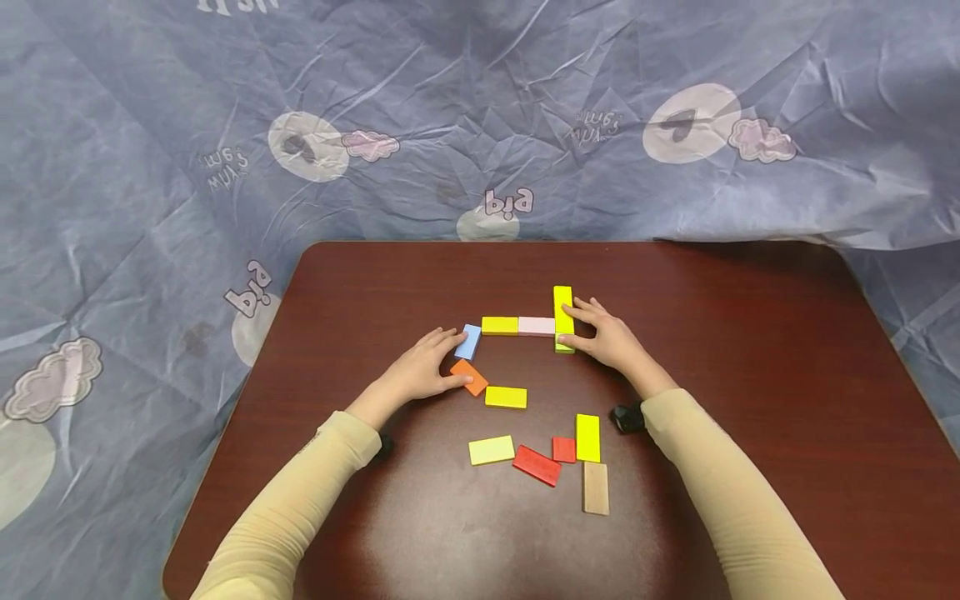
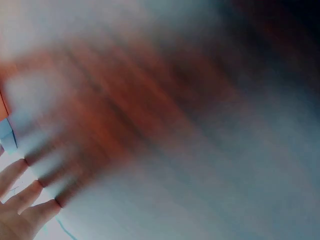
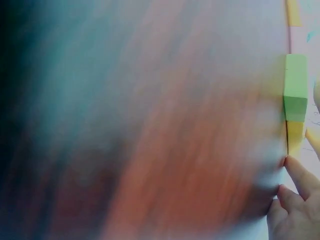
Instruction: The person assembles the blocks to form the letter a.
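Observation:
My left hand (image 1: 420, 368) spreads beside a blue block (image 1: 468, 342) and an orange block (image 1: 471, 379). Its fingertips touch the blue one, while the thumb rests on the orange one. My right hand (image 1: 611, 340) reaches in from the right, index fingertip on a long yellow block (image 1: 563, 302) and thumb at a green block (image 1: 564, 347) just below it. A pink block (image 1: 536, 326) and another yellow block (image 1: 499, 326) join these in a row toward the blue block. In the right wrist view, the green block (image 3: 295, 80) appears close to my fingers.
Nearer on the brown table (image 1: 360, 275) lie a yellow block (image 1: 506, 397), a pale yellow block (image 1: 491, 451), a red block (image 1: 537, 466), a small red block (image 1: 564, 449), another yellow block (image 1: 588, 437) and a wooden block (image 1: 596, 488). Patterned cloth (image 1: 420, 108) hangs behind.

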Motion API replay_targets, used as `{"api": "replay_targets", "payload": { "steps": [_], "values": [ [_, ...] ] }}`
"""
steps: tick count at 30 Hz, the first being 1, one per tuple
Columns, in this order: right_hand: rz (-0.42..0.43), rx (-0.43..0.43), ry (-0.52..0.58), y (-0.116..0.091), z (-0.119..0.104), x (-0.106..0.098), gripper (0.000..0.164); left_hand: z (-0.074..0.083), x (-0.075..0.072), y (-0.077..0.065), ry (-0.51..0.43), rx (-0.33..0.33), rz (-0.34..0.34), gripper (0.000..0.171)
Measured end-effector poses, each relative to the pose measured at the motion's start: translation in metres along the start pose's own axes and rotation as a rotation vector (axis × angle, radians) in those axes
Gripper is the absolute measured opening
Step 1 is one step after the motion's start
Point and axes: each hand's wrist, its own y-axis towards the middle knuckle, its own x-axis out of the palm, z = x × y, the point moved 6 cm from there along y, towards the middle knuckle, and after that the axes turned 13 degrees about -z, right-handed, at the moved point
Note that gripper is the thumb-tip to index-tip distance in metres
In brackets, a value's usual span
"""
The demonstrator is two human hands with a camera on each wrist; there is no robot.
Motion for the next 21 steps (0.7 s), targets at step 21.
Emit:
{"api": "replay_targets", "payload": {
  "steps": [21],
  "values": [
    [0.152, 0.138, -0.066, -0.108, -0.039, 0.025, 0.022, -0.001, 0.0, -0.003, -0.006, 0.006, -0.004, 0.082]
  ]
}}
